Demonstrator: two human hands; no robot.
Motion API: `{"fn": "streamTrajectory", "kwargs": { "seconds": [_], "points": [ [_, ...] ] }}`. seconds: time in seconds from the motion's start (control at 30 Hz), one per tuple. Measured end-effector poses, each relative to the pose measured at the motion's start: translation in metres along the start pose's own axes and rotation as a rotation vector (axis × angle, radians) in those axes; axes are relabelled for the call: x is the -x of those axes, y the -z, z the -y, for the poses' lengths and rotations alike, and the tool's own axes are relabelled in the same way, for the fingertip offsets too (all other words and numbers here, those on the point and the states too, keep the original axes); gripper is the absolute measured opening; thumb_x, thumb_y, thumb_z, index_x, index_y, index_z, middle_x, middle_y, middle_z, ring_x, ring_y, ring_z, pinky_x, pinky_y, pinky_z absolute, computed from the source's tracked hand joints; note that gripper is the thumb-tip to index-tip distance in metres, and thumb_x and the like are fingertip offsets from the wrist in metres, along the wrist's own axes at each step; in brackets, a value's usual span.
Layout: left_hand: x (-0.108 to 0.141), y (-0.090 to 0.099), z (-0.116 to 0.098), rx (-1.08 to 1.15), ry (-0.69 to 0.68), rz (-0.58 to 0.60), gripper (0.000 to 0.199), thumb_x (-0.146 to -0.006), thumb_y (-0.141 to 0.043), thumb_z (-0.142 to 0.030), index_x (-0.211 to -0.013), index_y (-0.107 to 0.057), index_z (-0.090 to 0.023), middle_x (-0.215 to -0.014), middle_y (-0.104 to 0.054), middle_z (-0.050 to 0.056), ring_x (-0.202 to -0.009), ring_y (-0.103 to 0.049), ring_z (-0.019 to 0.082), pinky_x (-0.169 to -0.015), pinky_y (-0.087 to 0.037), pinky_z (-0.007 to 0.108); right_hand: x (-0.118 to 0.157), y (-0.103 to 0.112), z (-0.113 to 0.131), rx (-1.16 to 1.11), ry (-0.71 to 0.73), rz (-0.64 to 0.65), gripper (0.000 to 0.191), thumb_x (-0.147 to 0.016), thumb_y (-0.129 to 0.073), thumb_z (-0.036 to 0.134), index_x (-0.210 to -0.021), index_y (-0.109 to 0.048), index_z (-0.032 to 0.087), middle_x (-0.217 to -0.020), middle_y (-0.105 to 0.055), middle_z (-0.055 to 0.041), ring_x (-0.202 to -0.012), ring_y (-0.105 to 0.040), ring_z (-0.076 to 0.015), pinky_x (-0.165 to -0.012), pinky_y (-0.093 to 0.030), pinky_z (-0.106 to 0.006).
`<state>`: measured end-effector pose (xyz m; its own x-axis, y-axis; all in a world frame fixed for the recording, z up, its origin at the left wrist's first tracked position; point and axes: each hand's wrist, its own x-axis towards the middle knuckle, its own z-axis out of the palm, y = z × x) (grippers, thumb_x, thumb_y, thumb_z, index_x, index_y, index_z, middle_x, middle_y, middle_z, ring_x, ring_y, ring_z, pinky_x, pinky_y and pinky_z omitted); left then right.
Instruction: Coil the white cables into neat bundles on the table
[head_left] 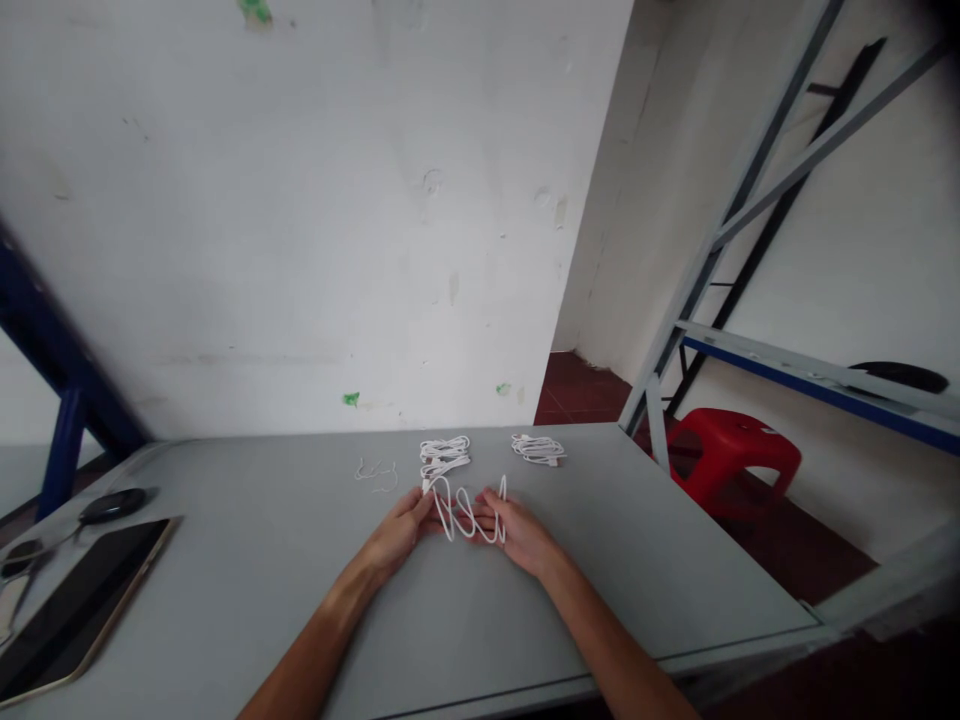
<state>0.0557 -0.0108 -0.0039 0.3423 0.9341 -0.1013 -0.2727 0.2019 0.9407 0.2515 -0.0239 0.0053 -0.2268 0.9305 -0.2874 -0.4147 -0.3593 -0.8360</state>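
Observation:
A loose white cable (466, 515) stretches in wavy loops between my two hands, just above the grey table. My left hand (401, 528) pinches its connector end between thumb and fingers. My right hand (519, 530) grips the loops at the other side, thumb on top. Beyond my left hand lie bundled white cables (444, 455), folded into flat coils. Another bundled white cable (538, 450) rests farther right, past my right hand. Thin white twist ties (377, 473) are scattered to the left of the bundles.
The grey table (285, 560) meets a white wall (337, 220) at its back. On the left are a tablet (79, 610), a round black disc (112, 505) and a watch (15, 580). A red stool (731, 455) and a metal rack (750, 190) stand to the right.

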Motion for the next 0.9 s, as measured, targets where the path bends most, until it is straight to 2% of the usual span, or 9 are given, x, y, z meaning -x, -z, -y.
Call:
{"fn": "streamTrajectory", "kwargs": {
  "seconds": [0.2, 0.33, 0.43, 0.5, 0.67, 0.77, 0.83, 0.9],
  "points": [
    [-0.004, -0.006, 0.005, -0.120, -0.104, 0.042, 0.049, -0.083, -0.060, -0.059, -0.107, -0.059, -0.017, -0.105, -0.070, 0.010, -0.100, -0.065, 0.023, -0.094, -0.047, 0.038, -0.009, -0.007, -0.005, 0.039, 0.025, 0.088, 0.029, -0.086, -0.063, 0.044, -0.092, -0.064, 0.016, -0.079, -0.072, -0.0065, -0.075, -0.071, -0.0201, -0.065, -0.056, -0.030],
    [-0.007, -0.005, 0.009, -0.226, -0.140, -0.057, 0.048, -0.085, -0.056, -0.061, -0.102, -0.059, -0.017, -0.100, -0.070, 0.007, -0.095, -0.064, 0.022, -0.093, -0.046, 0.036, -0.020, -0.017, -0.011, 0.072, 0.088, 0.047, 0.035, -0.080, -0.069, 0.050, -0.087, -0.067, 0.016, -0.078, -0.072, -0.0046, -0.073, -0.069, -0.0194, -0.060, -0.055, -0.027],
    [-0.008, -0.004, 0.008, -0.350, -0.195, -0.121, 0.045, -0.086, -0.054, -0.061, -0.096, -0.058, -0.017, -0.094, -0.068, 0.006, -0.089, -0.062, 0.020, -0.089, -0.047, 0.034, -0.024, -0.025, -0.014, 0.101, 0.131, -0.010, 0.042, -0.072, -0.073, 0.055, -0.085, -0.068, 0.016, -0.076, -0.071, -0.0044, -0.068, -0.067, -0.0179, -0.054, -0.054, -0.025],
    [-0.008, -0.004, 0.007, -0.435, -0.243, -0.124, 0.040, -0.088, -0.051, -0.057, -0.095, -0.058, -0.018, -0.090, -0.068, 0.005, -0.085, -0.060, 0.020, -0.084, -0.048, 0.032, -0.022, -0.028, -0.014, 0.133, 0.135, -0.003, 0.048, -0.070, -0.074, 0.059, -0.090, -0.068, 0.016, -0.078, -0.070, -0.0046, -0.068, -0.066, -0.0180, -0.052, -0.053, -0.025],
    [-0.007, -0.009, 0.002, -0.561, -0.307, -0.116, 0.032, -0.089, -0.053, -0.047, -0.097, -0.061, -0.017, -0.082, -0.066, 0.004, -0.071, -0.059, 0.018, -0.068, -0.047, 0.029, -0.013, -0.028, -0.012, 0.217, 0.127, 0.160, 0.054, -0.067, -0.076, 0.057, -0.102, -0.064, 0.018, -0.086, -0.068, -0.0029, -0.073, -0.065, -0.0178, -0.052, -0.054, -0.026],
    [-0.007, -0.009, 0.002, -0.533, -0.273, -0.098, 0.032, -0.086, -0.057, -0.047, -0.097, -0.061, -0.017, -0.081, -0.067, 0.005, -0.067, -0.059, 0.018, -0.064, -0.047, 0.028, -0.012, -0.028, -0.012, 0.319, 0.146, 0.198, 0.050, -0.067, -0.077, 0.052, -0.099, -0.062, 0.018, -0.080, -0.065, -0.0001, -0.062, -0.062, -0.0133, -0.045, -0.045, -0.020],
    [-0.007, -0.008, 0.003, -0.458, -0.249, -0.065, 0.035, -0.085, -0.060, -0.049, -0.100, -0.059, -0.017, -0.081, -0.068, 0.004, -0.069, -0.061, 0.018, -0.066, -0.049, 0.028, -0.011, -0.027, -0.011, 0.405, 0.152, 0.172, 0.045, -0.070, -0.075, 0.051, -0.098, -0.061, 0.018, -0.072, -0.061, 0.0031, -0.051, -0.055, -0.0093, -0.041, -0.036, -0.018],
    [-0.006, -0.007, 0.003, -0.365, -0.253, -0.056, 0.041, -0.083, -0.062, -0.050, -0.106, -0.055, -0.018, -0.089, -0.068, 0.005, -0.073, -0.063, 0.017, -0.069, -0.050, 0.028, -0.011, -0.024, -0.009, 0.495, 0.190, 0.132, 0.041, -0.075, -0.071, 0.050, -0.099, -0.061, 0.019, -0.068, -0.060, 0.0043, -0.048, -0.050, -0.0083, -0.042, -0.035, -0.019]
  ]
}}
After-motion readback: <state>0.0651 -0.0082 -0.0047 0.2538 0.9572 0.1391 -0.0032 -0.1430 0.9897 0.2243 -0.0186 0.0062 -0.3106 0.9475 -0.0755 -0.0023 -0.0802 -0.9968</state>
